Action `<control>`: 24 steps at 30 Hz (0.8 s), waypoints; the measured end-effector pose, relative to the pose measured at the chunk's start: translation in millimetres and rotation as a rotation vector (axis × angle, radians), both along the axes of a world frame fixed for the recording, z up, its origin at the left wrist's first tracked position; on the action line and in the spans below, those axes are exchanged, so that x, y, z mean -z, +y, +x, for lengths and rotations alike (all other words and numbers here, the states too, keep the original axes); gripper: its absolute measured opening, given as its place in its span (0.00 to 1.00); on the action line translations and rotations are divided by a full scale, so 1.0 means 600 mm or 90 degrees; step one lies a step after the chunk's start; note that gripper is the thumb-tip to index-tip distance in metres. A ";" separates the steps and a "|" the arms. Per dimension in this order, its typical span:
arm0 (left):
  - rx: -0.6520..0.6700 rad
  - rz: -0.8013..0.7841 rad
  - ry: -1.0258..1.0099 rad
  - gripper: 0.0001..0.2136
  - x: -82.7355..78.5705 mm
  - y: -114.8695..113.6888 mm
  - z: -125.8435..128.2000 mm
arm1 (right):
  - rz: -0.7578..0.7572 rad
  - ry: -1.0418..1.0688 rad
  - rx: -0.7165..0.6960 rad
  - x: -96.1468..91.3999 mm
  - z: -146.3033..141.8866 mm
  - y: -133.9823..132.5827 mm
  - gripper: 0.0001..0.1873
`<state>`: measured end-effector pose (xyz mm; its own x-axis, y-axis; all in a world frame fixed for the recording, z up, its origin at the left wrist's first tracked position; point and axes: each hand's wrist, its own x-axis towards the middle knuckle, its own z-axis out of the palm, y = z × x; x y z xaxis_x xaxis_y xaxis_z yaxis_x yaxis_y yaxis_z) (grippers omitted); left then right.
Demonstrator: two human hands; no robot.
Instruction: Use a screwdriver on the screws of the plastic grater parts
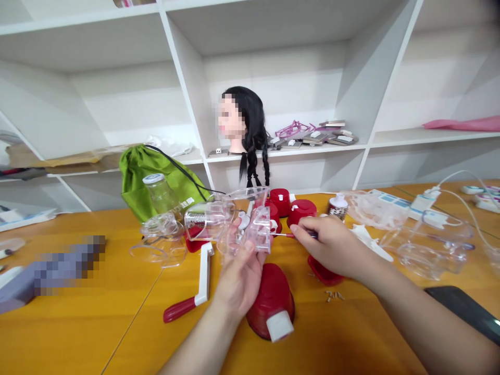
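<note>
My left hand (242,281) is closed around a clear plastic grater housing (260,226), held up above the table. A screwdriver (282,235) is gripped in my right hand (332,242), its thin shaft pointing left at the housing's side. Whether the tip sits in a screw is too small to tell. Below the housing lies a red suction base (272,291) with a white tab. To its left rests a white crank with a red handle (203,276). Several small screws (334,297) lie beside a red tray (326,271) under my right hand.
Behind the hands stand more red bases (302,209) and a metal grater drum (339,207). A green drawstring bag (156,177) and a glass jar (154,192) are at left. Clear plastic parts (425,250), a power strip (424,200) and a black phone (463,312) occupy the right.
</note>
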<state>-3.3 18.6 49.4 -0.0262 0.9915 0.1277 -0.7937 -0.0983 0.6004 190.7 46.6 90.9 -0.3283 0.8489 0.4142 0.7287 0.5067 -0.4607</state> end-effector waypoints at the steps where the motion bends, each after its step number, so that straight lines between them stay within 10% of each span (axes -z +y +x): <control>1: 0.000 -0.003 0.009 0.31 0.000 -0.001 0.000 | 0.010 -0.013 -0.002 -0.001 0.001 -0.001 0.23; 16: -0.025 -0.010 0.032 0.29 -0.001 0.007 -0.011 | 0.268 -0.151 -0.101 0.021 0.012 0.013 0.13; 24: -0.010 0.013 0.026 0.26 -0.002 0.003 -0.006 | 0.061 -0.022 -0.070 0.013 0.016 0.013 0.10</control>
<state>-7.0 20.6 50.7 -0.0354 0.9882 0.1488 -0.7668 -0.1223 0.6302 200.1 54.4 83.1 -0.4324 0.7642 0.4786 0.6814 0.6245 -0.3816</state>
